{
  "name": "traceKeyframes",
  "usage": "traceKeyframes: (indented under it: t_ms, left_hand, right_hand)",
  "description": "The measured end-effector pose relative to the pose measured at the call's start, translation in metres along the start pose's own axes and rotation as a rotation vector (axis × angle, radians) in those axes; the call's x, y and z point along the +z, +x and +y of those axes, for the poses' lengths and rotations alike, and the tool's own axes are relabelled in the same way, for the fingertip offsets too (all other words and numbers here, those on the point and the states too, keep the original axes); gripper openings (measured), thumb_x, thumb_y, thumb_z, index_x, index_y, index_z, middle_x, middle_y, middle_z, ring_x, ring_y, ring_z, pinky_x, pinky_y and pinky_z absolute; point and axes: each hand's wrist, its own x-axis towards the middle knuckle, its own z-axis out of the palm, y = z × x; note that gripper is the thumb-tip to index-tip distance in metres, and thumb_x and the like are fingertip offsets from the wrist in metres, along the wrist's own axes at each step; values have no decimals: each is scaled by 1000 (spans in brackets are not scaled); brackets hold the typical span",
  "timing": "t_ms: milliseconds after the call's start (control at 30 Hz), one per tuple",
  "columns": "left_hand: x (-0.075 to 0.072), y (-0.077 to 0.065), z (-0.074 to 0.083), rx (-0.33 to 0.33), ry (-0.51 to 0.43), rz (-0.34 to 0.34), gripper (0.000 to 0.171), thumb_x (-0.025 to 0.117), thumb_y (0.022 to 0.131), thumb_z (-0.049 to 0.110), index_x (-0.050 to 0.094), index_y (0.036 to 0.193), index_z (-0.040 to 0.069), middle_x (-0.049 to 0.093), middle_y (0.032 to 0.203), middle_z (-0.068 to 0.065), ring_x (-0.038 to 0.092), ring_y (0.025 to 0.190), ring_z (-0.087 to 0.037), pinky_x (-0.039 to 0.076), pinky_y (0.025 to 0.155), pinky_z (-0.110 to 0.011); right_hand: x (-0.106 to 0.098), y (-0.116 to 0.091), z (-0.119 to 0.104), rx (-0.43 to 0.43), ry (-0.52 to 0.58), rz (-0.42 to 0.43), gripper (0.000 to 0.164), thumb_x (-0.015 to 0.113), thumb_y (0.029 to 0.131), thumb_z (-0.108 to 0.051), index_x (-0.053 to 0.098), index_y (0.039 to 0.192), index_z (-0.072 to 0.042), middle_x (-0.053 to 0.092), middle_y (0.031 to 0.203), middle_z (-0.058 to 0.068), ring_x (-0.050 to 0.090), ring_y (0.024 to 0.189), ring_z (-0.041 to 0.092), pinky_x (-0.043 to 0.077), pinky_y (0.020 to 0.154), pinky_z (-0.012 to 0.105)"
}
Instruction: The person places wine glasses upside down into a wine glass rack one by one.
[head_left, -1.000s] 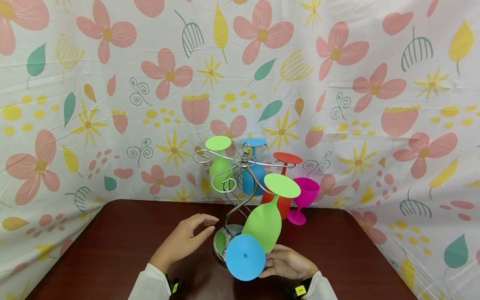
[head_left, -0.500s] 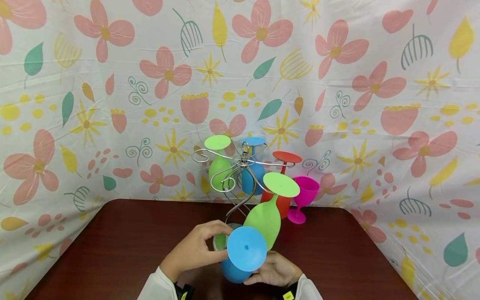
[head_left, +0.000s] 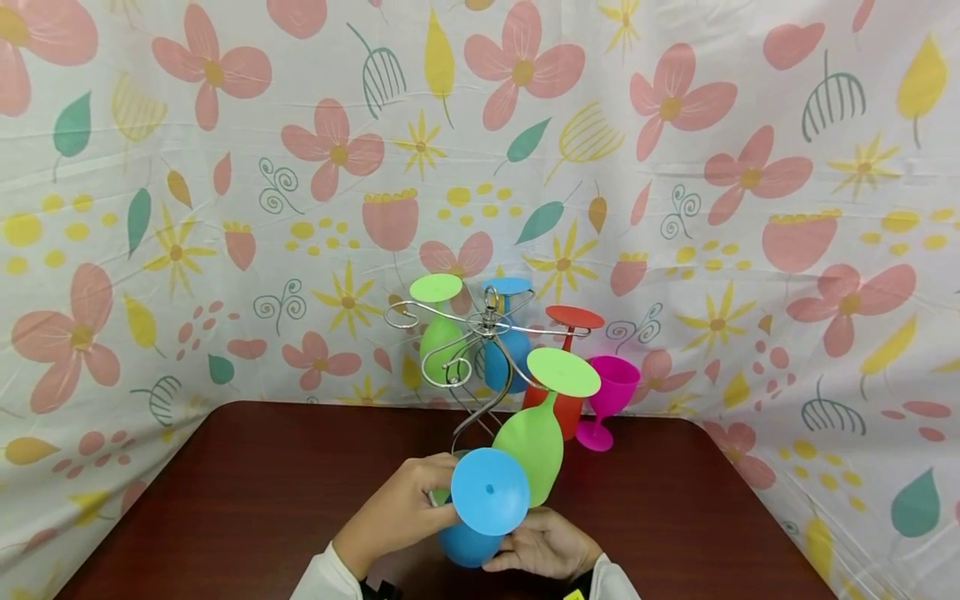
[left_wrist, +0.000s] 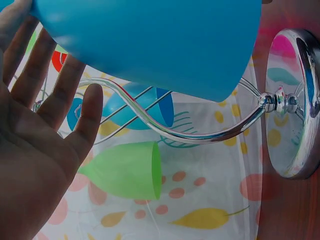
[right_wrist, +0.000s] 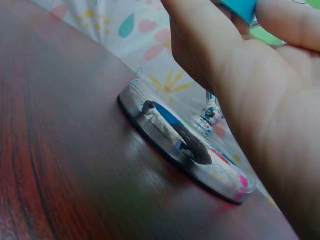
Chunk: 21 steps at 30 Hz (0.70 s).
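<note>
A glossy dark counter [head_left: 247,500] stood before a flowered curtain [head_left: 600,267]. On the near side, left hand [head_left: 408,504] and right hand [head_left: 549,543] both pinched a blue cup [head_left: 490,492].

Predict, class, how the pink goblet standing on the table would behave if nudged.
The pink goblet would probably tip easily: its wide bowl sits on a slim stem and smaller foot. Its smooth, plastic-looking surface suggests it may be light and slide readily.
</note>
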Motion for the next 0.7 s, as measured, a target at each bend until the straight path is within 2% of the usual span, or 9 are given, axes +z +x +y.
traceKeyframes:
  t_ms: [300, 400, 533, 700]
  left_hand:
    - [1, -1, 1, 30, 39, 12, 21, 66, 100, 21, 75, 118, 18, 72, 109, 10, 62, 105, -12, 55, 88, -36]
    - [-1, -2, -1, 29, 56, 17, 22, 65, 100, 21, 74, 120, 19, 71, 113, 9, 61, 109, -12, 54, 89, -36]
    - [-4, -4, -2, 12, 72, 22, 22, 65, 100, 21, 74, 120, 19, 70, 113, 10, 61, 107, -11, 55, 87, -34]
    - [-13, -7, -4, -7, 93, 33, 15, 66, 99, 20, 75, 111, 21, 68, 102, 11, 58, 90, -8, 53, 72, -28]
  right_hand:
    - [-2, -1, 0, -45, -49, 23, 50, 14, 109, -8, 45, 148, -11, 52, 144, 11, 48, 135, 28, 32, 114, 45]
    - [-3, -1, -2, -34, -102, 49, 48, 16, 110, -8, 46, 147, -12, 53, 143, 10, 49, 133, 26, 32, 114, 45]
    - [-5, -1, -4, -17, -210, 103, 42, 23, 111, -9, 54, 139, -13, 62, 133, 6, 57, 124, 21, 38, 111, 42]
    - [-7, -5, -12, -32, -342, 199, 33, 33, 111, -11, 61, 129, -11, 65, 122, 5, 62, 117, 19, 44, 106, 40]
